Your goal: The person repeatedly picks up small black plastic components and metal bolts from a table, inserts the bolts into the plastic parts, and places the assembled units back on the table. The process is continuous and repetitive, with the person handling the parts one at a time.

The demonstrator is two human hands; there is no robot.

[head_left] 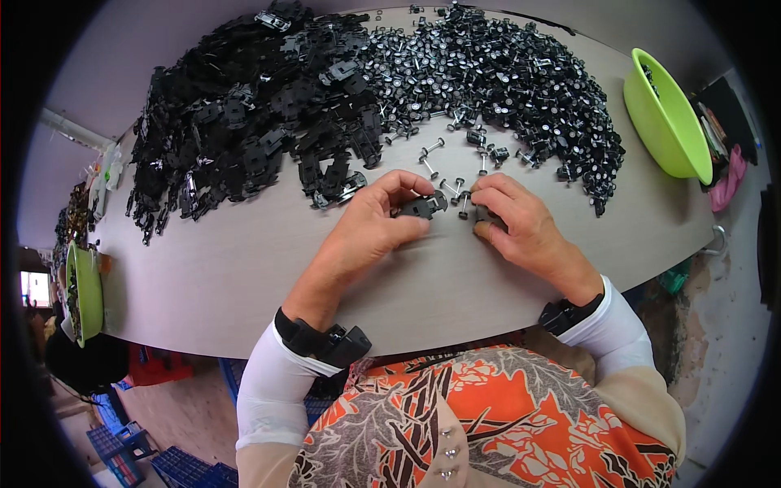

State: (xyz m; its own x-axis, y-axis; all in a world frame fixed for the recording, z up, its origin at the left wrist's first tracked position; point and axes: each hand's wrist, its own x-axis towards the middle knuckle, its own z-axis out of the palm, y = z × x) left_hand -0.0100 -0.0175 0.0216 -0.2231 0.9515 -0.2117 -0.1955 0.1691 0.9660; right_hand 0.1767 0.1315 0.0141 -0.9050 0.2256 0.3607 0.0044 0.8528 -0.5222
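My left hand (pixel 374 215) is closed round a black plastic toy car chassis (pixel 423 208), with thumb below and fingers above it. Just to its right, my right hand (pixel 514 218) has its fingers curled together at the tabletop; a small dark piece shows between them, too covered to name. Several loose wheel axles (pixel 463 203), thin metal rods with black wheels at the ends, lie between the two hands. More single wheel axles (pixel 434 148) are scattered just beyond my fingers. The two hands are apart.
A tall heap of black chassis parts (pixel 236 122) covers the table's far left. Beside it spreads a big pile of wheel axles (pixel 496 73). A lime green basin (pixel 667 122) stands at the right edge, another green basin (pixel 88 293) at the left.
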